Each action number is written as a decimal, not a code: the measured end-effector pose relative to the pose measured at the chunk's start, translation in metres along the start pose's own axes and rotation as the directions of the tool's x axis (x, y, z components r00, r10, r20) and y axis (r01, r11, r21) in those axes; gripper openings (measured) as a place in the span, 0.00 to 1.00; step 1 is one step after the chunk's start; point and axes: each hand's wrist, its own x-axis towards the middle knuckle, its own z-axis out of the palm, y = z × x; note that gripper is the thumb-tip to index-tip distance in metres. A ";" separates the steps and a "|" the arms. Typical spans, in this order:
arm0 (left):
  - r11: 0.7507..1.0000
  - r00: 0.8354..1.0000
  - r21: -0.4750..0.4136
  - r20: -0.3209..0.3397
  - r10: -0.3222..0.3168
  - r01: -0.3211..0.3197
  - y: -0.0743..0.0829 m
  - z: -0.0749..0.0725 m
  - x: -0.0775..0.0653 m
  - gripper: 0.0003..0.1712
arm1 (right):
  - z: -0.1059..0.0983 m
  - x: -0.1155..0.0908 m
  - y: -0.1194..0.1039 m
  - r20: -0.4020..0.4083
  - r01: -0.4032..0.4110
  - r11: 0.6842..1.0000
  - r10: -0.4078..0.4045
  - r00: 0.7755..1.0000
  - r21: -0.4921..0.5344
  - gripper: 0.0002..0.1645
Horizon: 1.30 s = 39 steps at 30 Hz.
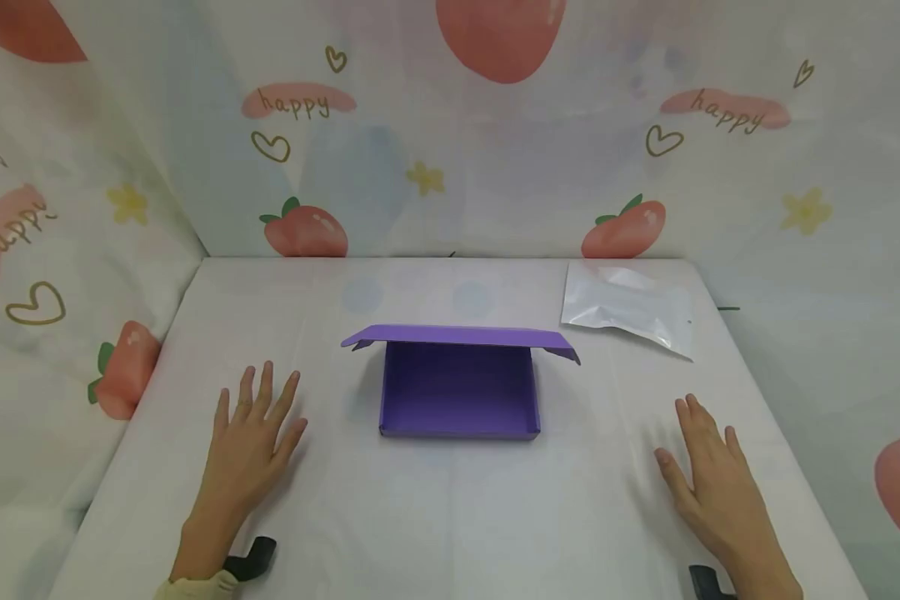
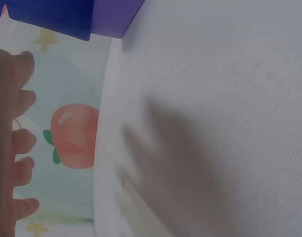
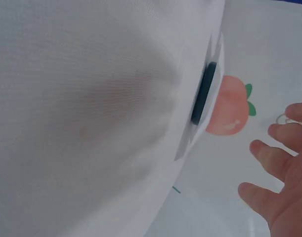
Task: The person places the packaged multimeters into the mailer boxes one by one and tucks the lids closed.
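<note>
An open purple box [image 1: 459,387] stands in the middle of the white table, its flapped lid raised at the back. To the left of it, my left hand [image 1: 247,450] hovers with fingers spread and holds nothing. My right hand [image 1: 716,487] is at the right side, fingers extended, also holding nothing. Beyond the right hand lies a white plastic pouch [image 1: 630,308] near the table's back right corner. The right wrist view shows the pouch edge-on, with a dark object [image 3: 204,94] visible at it. A corner of the box [image 2: 116,17] appears at the top of the left wrist view.
A white cloth covers the table [image 1: 450,517]. Behind and at both sides hangs a curtain [image 1: 495,167] printed with fruit, hearts and lettering. Black camera mounts [image 1: 252,558] sit at the wrists.
</note>
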 end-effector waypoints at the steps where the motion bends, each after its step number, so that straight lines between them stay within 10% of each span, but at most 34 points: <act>1: 1.000 1.000 -0.006 -0.009 -0.001 0.001 0.001 -0.001 -0.001 0.41 | 0.000 0.000 -0.001 -0.014 -0.002 1.000 0.002 1.000 0.000 0.43; 24: 0.934 0.969 -0.356 -0.235 -0.073 -0.016 0.045 -0.013 0.007 0.20 | 0.009 0.009 -0.002 -0.294 -0.137 0.966 0.200 0.935 0.219 0.30; 39: 0.851 0.964 -0.492 -0.261 0.057 -0.183 0.097 -0.027 0.020 0.17 | 0.009 0.020 0.006 -0.227 -0.246 0.884 0.355 0.907 0.399 0.23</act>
